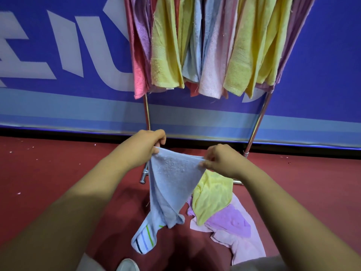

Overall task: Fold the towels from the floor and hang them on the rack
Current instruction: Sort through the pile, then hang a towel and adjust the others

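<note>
A light blue towel hangs in the air in front of me, its top edge stretched between both hands. My left hand pinches the left corner and my right hand pinches the right corner. Its striped lower end trails down to the red floor. Behind it stands the metal rack, with several folded towels hanging from it in pink, purple, yellow and blue. A yellow towel, a purple towel and a pale pink towel lie crumpled in a heap on the floor to the right.
A blue banner wall with white lettering runs behind the rack. The rack's right leg slants down to the red floor. A white shoe tip shows at the bottom edge.
</note>
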The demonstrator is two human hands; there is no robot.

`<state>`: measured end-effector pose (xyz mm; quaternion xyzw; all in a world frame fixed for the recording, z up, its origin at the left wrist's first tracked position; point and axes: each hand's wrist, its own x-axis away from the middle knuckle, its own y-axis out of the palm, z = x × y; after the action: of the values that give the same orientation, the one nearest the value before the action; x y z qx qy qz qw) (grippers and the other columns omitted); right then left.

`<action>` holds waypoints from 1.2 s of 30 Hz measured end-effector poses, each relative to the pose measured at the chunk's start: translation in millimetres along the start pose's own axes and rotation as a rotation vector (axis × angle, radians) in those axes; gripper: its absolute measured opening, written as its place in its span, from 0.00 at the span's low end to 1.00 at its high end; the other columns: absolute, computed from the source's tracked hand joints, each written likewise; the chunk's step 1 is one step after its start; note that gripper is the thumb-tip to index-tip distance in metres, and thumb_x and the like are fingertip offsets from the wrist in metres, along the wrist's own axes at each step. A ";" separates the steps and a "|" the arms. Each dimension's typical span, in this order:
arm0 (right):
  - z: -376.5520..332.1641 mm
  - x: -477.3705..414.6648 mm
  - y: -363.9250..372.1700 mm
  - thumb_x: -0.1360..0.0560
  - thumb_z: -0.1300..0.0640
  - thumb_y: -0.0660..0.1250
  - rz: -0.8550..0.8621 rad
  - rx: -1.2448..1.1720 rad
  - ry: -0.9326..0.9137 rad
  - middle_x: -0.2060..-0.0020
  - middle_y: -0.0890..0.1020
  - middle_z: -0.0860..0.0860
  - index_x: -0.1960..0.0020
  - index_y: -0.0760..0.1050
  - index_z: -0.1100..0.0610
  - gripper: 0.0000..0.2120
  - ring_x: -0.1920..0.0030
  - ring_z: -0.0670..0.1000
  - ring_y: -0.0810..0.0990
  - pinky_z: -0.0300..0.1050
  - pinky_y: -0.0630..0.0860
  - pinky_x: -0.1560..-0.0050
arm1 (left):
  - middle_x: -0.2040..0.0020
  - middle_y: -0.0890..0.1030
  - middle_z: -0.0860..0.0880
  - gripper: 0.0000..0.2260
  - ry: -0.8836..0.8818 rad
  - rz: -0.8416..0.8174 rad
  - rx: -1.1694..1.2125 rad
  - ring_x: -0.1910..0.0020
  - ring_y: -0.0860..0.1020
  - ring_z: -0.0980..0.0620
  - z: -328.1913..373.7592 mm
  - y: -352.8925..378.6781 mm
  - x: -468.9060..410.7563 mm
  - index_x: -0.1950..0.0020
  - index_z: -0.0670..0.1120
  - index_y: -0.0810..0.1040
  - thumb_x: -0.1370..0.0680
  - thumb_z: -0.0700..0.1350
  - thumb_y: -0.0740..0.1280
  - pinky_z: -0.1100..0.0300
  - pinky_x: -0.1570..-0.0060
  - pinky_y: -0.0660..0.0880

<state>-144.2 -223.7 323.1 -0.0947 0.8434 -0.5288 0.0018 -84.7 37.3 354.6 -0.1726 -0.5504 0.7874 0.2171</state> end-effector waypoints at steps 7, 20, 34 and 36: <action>-4.2 1.6 -5.4 0.25 0.54 0.73 0.270 -0.223 -0.018 0.62 0.83 0.48 0.60 0.82 0.55 0.07 0.60 0.47 0.80 0.42 0.74 0.59 | 0.52 0.74 0.49 0.07 -0.012 0.054 -0.077 0.48 0.76 0.47 -9.7 4.3 -8.3 0.47 0.46 0.81 0.22 0.38 0.65 0.56 0.45 0.70; -10.9 16.7 -20.6 0.24 0.65 0.70 0.413 -0.584 0.062 0.61 0.84 0.44 0.54 0.83 0.54 0.07 0.60 0.41 0.82 0.30 0.76 0.57 | 0.56 0.83 0.51 0.04 -0.094 0.362 0.205 0.53 0.78 0.49 13.4 -9.2 4.8 0.50 0.47 0.81 0.21 0.42 0.66 0.60 0.55 0.67; -87.5 62.3 -202.8 0.27 0.73 0.67 0.706 -0.947 -0.189 0.66 0.83 0.51 0.60 0.81 0.57 0.12 0.65 0.43 0.80 0.34 0.75 0.58 | 0.60 0.82 0.49 0.05 0.077 0.506 0.620 0.63 0.79 0.56 111.3 -177.8 3.4 0.55 0.50 0.80 0.21 0.42 0.67 0.62 0.60 0.76; -97.9 79.8 -241.7 0.26 0.73 0.63 0.556 -1.236 -0.365 0.61 0.83 0.55 0.54 0.80 0.64 0.09 0.58 0.50 0.81 0.41 0.75 0.52 | 0.61 0.79 0.49 0.07 0.198 0.413 0.999 0.65 0.76 0.58 136.3 -210.3 10.3 0.54 0.46 0.78 0.19 0.37 0.64 0.67 0.64 0.73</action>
<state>-194.4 -251.5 589.7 0.0537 0.9686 0.0921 0.2245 -131.2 -2.2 597.9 -0.2263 -0.0414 0.9593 0.1641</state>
